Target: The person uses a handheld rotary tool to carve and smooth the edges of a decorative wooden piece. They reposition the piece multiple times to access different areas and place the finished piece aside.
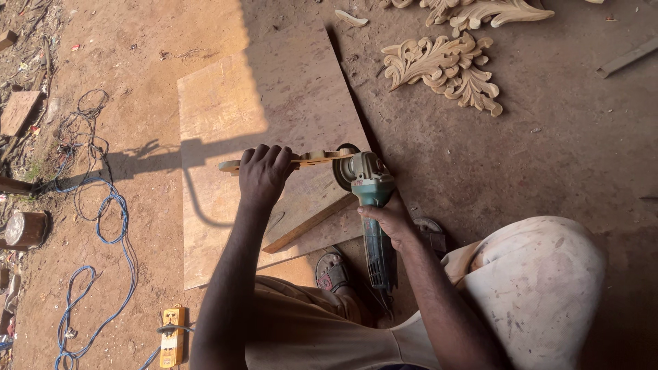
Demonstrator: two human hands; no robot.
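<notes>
My left hand (264, 173) grips a thin carved wooden strip (317, 159) held on edge above a plywood board (233, 123). My right hand (391, 219) holds the green body of an angle grinder (370, 188). Its disc (343, 166) meets the right end of the strip. A narrow wooden batten (308, 225) lies slanted on the board under the strip.
Carved leaf-pattern wooden ornaments (445, 68) lie on the dirt floor at upper right, more at the top edge (480, 10). A blue cable (103, 233) snakes down the left to a yellow power strip (171, 336). My sandalled feet (334, 270) rest near the board. A log stump (26, 228) stands far left.
</notes>
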